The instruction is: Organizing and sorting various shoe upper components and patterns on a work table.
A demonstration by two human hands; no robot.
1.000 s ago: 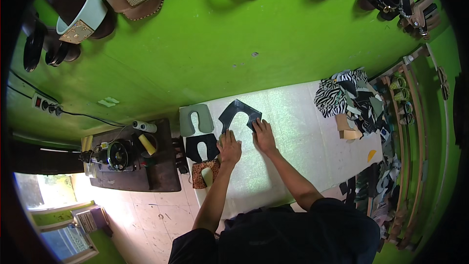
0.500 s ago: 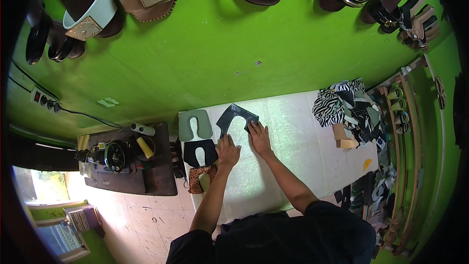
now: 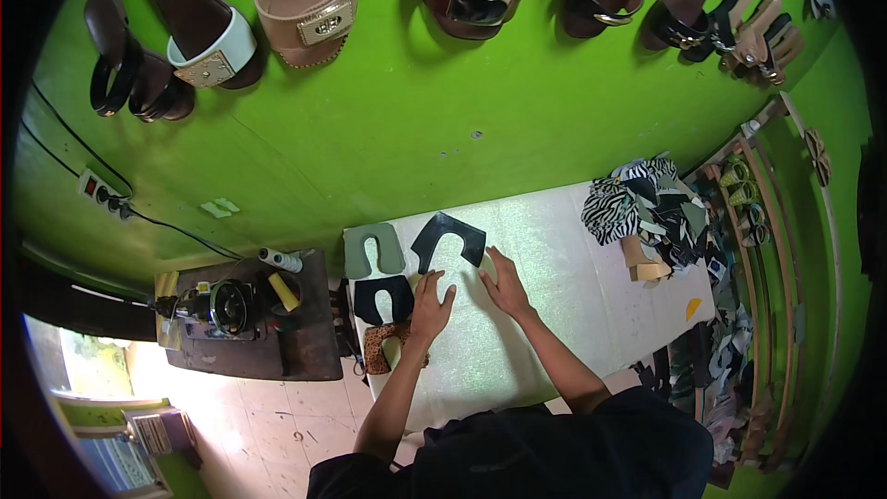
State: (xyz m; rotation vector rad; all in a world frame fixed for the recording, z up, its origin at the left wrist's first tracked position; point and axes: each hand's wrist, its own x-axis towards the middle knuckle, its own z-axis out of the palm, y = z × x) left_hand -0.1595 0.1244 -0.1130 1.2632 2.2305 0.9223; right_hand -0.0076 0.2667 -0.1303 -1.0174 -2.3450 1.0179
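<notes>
A black horseshoe-shaped shoe upper piece point(image 3: 450, 229) lies on the white table point(image 3: 545, 314), its opening toward me. My left hand point(image 3: 430, 308) is just below its left end, fingers apart and holding nothing. Close to its right end, my right hand point(image 3: 504, 285) is also open, with nothing in it. Three other U-shaped pieces are lined up along the table's left edge: a grey-green one point(image 3: 373, 250), a black one point(image 3: 382, 299) and a leopard-print one point(image 3: 377, 352) partly behind my left forearm.
Fabric and leather scraps point(image 3: 637, 203), some zebra-striped, are heaped at the table's far right. A sewing machine point(image 3: 227, 307) stands on a dark table at left. Sandals point(image 3: 476, 2) hang on the green wall ahead. A wooden rack point(image 3: 758, 296) is at right.
Both hands have come off the black upper piece and drawn slightly back toward me. The piece stays on the table. The view has shifted a little.
</notes>
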